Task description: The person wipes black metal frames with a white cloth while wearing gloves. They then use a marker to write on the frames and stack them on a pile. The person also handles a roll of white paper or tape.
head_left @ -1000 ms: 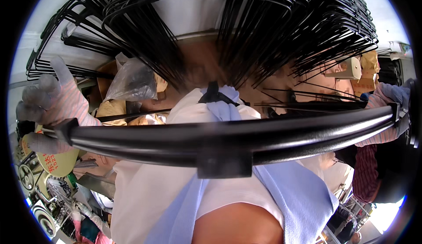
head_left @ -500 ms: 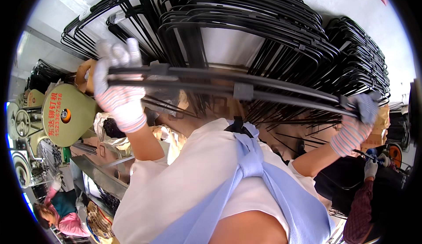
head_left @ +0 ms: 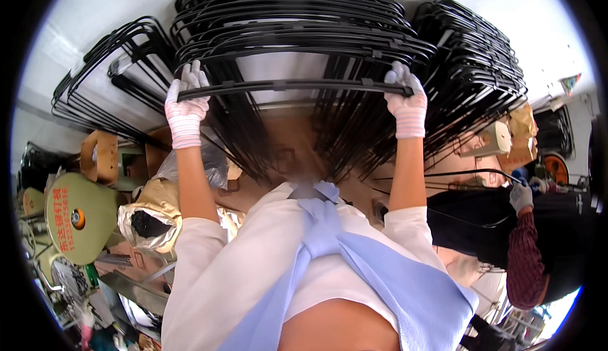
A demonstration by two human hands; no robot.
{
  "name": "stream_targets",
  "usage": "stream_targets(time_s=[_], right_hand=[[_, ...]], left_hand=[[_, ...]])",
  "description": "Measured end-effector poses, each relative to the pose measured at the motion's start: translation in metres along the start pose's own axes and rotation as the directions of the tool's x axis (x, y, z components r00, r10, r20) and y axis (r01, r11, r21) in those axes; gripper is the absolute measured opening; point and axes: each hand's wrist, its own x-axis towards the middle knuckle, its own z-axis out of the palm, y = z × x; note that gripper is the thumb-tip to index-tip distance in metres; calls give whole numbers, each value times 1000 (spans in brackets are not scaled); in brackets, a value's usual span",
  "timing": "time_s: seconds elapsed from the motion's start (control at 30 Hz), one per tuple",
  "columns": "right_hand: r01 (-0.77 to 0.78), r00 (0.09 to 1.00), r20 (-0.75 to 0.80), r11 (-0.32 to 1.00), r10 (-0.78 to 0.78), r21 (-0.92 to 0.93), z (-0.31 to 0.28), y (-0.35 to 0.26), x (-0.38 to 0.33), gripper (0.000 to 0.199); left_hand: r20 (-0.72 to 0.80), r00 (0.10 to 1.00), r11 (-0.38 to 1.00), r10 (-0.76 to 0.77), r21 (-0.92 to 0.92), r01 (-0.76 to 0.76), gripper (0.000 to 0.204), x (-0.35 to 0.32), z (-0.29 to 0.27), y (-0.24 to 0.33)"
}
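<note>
A black metal tube frame (head_left: 297, 86) spans between my two hands, seen as a long, nearly level double bar with small clips on it. My left hand (head_left: 187, 101), in a white glove with a striped cuff, holds its left end, fingertips pointing up past the bar. The right end rests in my right hand (head_left: 405, 101), gloved alike, with its fingers curled around it. Just beyond the frame leans a big stack of bent black tube frames (head_left: 285, 31); the lower parts of the held frame cannot be made out.
More black frames lean at the left (head_left: 120, 72) and right (head_left: 472, 53). A green machine (head_left: 85, 215) stands left, near an open cardboard box (head_left: 99, 155) and a foil-like bag (head_left: 152, 215). At right, a co-worker's gloved hand (head_left: 521, 197) is at a bent black tube.
The held frame has moved away from me and toward the stack, turning from a slant to nearly level. My hands are closer together in view, and my arms reach straighter forward.
</note>
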Motion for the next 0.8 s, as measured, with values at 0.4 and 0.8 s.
stream_targets(time_s=[0.4, 0.8], right_hand=[[-17, 994, -107, 1000, 15, -21, 14, 5, 16, 18], [33, 996, -88, 999, -30, 34, 11, 8, 14, 8]], left_hand=[[-264, 964, 999, 37, -26, -46, 15, 37, -9, 10], [-86, 996, 999, -27, 22, 29, 27, 26, -10, 14]])
